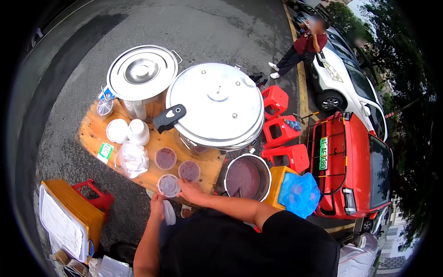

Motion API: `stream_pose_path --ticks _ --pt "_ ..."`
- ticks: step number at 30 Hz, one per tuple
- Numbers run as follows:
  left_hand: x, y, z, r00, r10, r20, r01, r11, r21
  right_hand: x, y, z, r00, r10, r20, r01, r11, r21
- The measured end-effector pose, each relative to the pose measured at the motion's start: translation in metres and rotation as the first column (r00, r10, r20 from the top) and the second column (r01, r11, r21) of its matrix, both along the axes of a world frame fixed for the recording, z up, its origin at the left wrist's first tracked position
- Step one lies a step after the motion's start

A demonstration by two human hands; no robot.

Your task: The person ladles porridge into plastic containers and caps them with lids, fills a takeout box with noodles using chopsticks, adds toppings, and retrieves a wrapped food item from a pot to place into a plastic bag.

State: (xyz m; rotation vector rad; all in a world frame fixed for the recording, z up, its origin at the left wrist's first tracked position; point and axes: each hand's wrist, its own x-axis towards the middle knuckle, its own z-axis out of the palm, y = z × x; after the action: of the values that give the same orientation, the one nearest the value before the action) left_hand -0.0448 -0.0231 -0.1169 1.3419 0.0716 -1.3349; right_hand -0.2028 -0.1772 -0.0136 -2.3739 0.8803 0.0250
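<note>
My left hand (157,206) is closed at the near edge of the wooden table, with a translucent plastic lid (169,213) tilted down beside its fingers. My right hand (191,192) has its fingers against the rim of a clear plastic cup (169,185), whose top looks whitish, as if covered. Just beyond my right hand stands a second cup (189,171) of dark reddish-purple food. A third cup (165,158) with the same filling sits farther back. The undersides of both hands are hidden.
On the wooden table (92,131) stand a lidded steel pot (142,69), a large pressure cooker (214,104), white bowls (138,131) and a plastic bag (133,159). To the right are an open pot (243,175), red stools (286,157) and a red vehicle (357,161). A person (307,46) stands beyond.
</note>
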Motion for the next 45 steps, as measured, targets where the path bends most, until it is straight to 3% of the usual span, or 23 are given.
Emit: stream_pose_path --ticks 3,4,5,7,12,17,21,22,25,32,35,36,39,40,43,45 --pt "-0.012 -0.007 0.024 0.998 0.031 -0.063 -0.03 0.999 0.022 -0.007 0.02 -0.035 0.936 -0.35 0.034 0.316 0.881 0.353" --pt "-0.017 -0.01 0.024 0.997 0.051 -0.06 -0.05 0.998 0.023 -0.007 0.028 -0.043 0.922 -0.367 0.127 0.337 0.918 0.208" --pt "-0.02 -0.009 0.024 0.996 0.073 -0.058 -0.071 0.997 0.03 -0.007 0.029 -0.052 0.865 -0.501 0.027 0.439 0.782 0.443" --pt "-0.022 -0.002 0.02 0.996 0.075 -0.053 -0.074 0.997 0.024 0.002 0.034 -0.043 0.727 -0.632 -0.269 0.555 0.31 0.772" --pt "-0.025 -0.002 0.011 0.998 0.064 -0.003 -0.064 0.998 0.001 0.007 0.033 -0.065 0.639 -0.715 -0.283 0.453 0.052 0.89" --pt "-0.027 -0.004 0.017 0.996 0.088 -0.014 -0.089 0.996 -0.025 0.002 0.035 -0.078 0.727 -0.645 -0.237 0.472 0.218 0.854" --pt "-0.026 0.0 0.015 0.999 0.054 -0.003 -0.054 0.998 -0.017 -0.003 0.037 -0.084 0.713 -0.673 -0.196 0.4 0.16 0.902" --pt "-0.024 -0.002 0.02 0.999 0.003 0.035 -0.006 0.995 0.099 -0.003 0.037 -0.081 0.707 -0.673 -0.215 0.399 0.13 0.907" --pt "-0.023 -0.004 0.017 0.997 0.061 -0.043 -0.061 0.998 0.005 0.001 0.028 -0.061 0.706 -0.659 -0.258 0.411 0.085 0.908" --pt "-0.022 -0.007 0.032 0.996 0.036 -0.083 -0.034 0.999 0.025 0.0 0.033 -0.07 0.74 -0.652 -0.167 0.387 0.208 0.898" --pt "-0.02 -0.005 0.034 0.998 0.033 -0.05 -0.03 0.998 0.048 0.001 0.034 -0.044 0.691 -0.673 -0.264 0.443 0.107 0.89" --pt "-0.019 -0.005 0.041 0.999 0.03 -0.012 -0.029 0.995 0.091 -0.002 0.032 -0.037 0.693 -0.619 -0.369 0.481 0.016 0.877" --pt "-0.011 0.0 0.04 0.992 0.118 0.048 -0.125 0.976 0.18 -0.003 0.033 0.012 0.741 -0.583 -0.333 0.396 -0.021 0.918" --pt "-0.006 0.002 0.037 0.985 0.153 0.08 -0.165 0.97 0.177 -0.005 0.038 0.013 0.773 -0.604 -0.195 0.282 0.052 0.958" --pt "0.006 -0.005 0.055 0.985 0.159 0.069 -0.165 0.981 0.098 -0.007 0.037 0.012 0.9 -0.373 0.227 0.042 0.591 0.806" --pt "0.016 -0.015 0.091 0.997 0.069 0.031 -0.068 0.997 -0.035 -0.005 0.019 0.019 0.932 -0.318 0.176 0.106 0.701 0.705"
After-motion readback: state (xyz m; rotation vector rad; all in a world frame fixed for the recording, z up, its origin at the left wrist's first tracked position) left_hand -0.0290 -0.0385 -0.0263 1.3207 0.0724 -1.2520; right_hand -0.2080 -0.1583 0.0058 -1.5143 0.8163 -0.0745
